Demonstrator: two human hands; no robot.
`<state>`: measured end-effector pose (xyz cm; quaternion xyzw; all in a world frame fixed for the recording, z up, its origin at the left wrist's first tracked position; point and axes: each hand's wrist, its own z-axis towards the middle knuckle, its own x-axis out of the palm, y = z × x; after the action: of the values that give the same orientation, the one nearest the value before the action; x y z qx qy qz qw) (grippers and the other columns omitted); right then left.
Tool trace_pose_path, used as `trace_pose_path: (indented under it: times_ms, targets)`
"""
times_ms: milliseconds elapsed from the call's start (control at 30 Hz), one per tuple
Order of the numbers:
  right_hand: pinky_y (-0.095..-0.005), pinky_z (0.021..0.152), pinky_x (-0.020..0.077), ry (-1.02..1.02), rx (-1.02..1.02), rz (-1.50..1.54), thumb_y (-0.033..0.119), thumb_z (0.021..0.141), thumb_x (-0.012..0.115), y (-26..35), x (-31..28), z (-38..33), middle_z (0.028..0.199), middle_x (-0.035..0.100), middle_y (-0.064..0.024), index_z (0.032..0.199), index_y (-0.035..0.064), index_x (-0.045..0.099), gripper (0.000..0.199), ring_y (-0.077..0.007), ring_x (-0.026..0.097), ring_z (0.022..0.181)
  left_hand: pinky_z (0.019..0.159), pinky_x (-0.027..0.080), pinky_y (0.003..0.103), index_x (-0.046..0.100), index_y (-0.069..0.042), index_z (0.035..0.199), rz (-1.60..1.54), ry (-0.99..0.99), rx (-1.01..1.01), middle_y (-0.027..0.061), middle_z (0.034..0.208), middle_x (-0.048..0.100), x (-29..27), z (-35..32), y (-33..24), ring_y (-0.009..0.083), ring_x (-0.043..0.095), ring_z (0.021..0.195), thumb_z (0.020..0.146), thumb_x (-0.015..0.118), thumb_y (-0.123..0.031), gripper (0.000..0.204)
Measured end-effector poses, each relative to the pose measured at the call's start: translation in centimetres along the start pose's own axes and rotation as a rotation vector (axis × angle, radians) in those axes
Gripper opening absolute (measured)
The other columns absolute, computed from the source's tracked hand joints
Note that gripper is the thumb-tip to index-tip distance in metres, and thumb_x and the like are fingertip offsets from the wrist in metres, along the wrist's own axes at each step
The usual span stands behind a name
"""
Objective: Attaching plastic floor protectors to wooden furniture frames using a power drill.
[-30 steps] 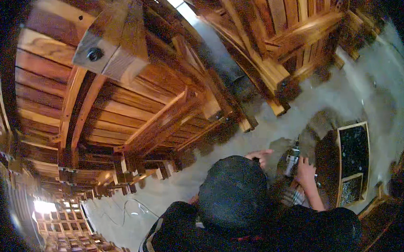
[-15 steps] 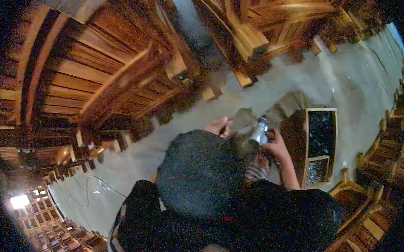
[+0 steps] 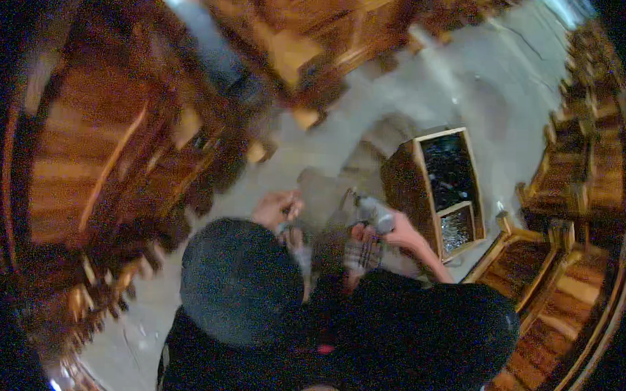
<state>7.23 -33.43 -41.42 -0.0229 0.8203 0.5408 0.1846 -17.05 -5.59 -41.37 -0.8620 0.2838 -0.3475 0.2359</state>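
My right hand [image 3: 399,231] is wrapped around a grey power drill [image 3: 374,213], whose slim front end points up and to the left. To the left, above my bent dark-clothed knee [image 3: 243,283], my left hand [image 3: 277,208] has its fingers curled together. What they hold, if anything, is too blurred to make out. Between and below the hands are my feet in striped sandals [image 3: 363,248]. Just right of the drill stands a wooden box [image 3: 404,178] with a large compartment of dark small pieces and a smaller one of shiny metal bits.
Slatted wooden furniture [image 3: 105,165] rises at the left, and more wooden frames [image 3: 291,55] stand at the far side. A wooden piece with legs [image 3: 526,264] is close on the right, with stacked wooden parts [image 3: 588,131] behind it. The floor [image 3: 499,99] is grey.
The whole view has swung, so the box and furniture appear shifted left and tilted. Both hands appear further left, the drill still in my right hand. More of my feet shows.
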Motion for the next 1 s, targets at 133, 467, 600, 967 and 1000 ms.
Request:
trace_pose_path:
  times_ms: [133,467,600,967,1000]
  targets:
    - [-0.04,0.076,0.0487,0.059,-0.167,-0.355,0.017,0.059,0.069,0.3,0.0,0.0,0.09,0.065,-0.0192,0.111,0.0013,0.055,0.056,-0.0349,0.063,0.083,0.058,0.045,0.021,0.05,-0.002,0.123,0.112,0.067,-0.13,0.0075,0.09,0.062,3.1,1.6,-0.4,0.0091,0.055,0.067,0.095,0.048,-0.025,0.036]
    - [-0.0451,0.077,0.0465,-0.009,-0.084,-0.201,0.014,0.06,0.063,2.4,-1.4,-1.4,0.094,0.061,-0.0193,0.102,0.004,0.055,0.044,-0.0406,0.057,0.092,0.056,0.043,0.021,0.044,0.003,0.126,0.337,0.465,-0.297,0.0072,0.091,0.061,11.5,9.0,-2.7,0.0108,0.055,0.07,0.09,0.048,-0.011,0.039]
    - [-0.0423,0.077,0.0467,-0.096,-0.066,-0.235,0.014,0.065,0.064,2.0,0.1,-2.3,0.095,0.061,-0.0181,0.099,0.0049,0.055,0.037,-0.0381,0.057,0.094,0.073,0.048,0.024,0.041,0.002,0.127,0.28,0.542,-0.31,0.0099,0.094,0.06,12.5,8.7,-4.6,0.0153,0.057,0.081,0.09,0.054,-0.015,0.043]
    - [-0.0286,0.086,0.0446,-0.355,0.11,0.534,0.017,0.073,0.074,8.5,1.2,-1.0,0.105,0.062,-0.0071,0.109,-0.0009,0.06,0.043,-0.0135,0.057,0.094,0.061,0.045,0.02,0.054,0.003,0.113,-0.236,-0.044,0.039,0.0049,0.087,0.06,6.8,1.1,-6.6,0.0093,0.053,0.07,0.093,0.053,-0.017,0.029]
    - [-0.0297,0.087,0.0441,-0.371,0.068,0.465,0.019,0.069,0.076,7.1,1.0,-0.7,0.107,0.062,-0.0085,0.111,-0.0012,0.059,0.05,-0.0143,0.057,0.096,0.06,0.044,0.02,0.056,0.003,0.108,-0.197,-0.096,0.067,0.0053,0.09,0.06,6.3,0.2,-7.0,0.0106,0.053,0.07,0.093,0.052,-0.015,0.024]
